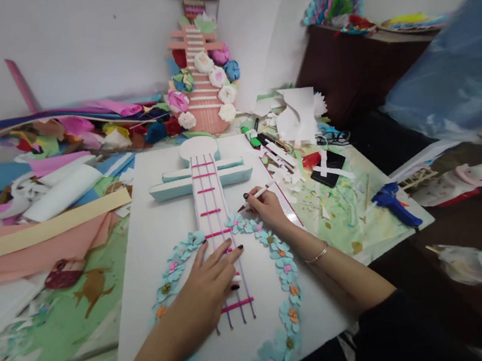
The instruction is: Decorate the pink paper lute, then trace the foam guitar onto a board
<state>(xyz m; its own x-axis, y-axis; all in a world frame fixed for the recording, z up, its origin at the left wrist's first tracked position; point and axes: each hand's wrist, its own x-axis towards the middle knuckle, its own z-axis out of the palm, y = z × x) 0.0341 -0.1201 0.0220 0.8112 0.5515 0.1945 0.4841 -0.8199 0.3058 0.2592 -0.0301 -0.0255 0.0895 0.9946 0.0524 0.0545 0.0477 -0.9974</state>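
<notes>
A white craft guitar lies on a white board, its round body ringed with pale blue paper flowers. Purple strings and pink frets run down its neck. My left hand lies flat on the strings near the lower frets, fingers spread. My right hand grips a thin white pen beside the neck's right edge, tip pointing at the strings. A bangle sits on my right wrist.
Coloured paper sheets pile up at the left. A pink flower-decorated guitar model stands against the wall. Paper scraps, markers and a black phone lie at the right, with a blue glue gun and a dark cabinet beyond.
</notes>
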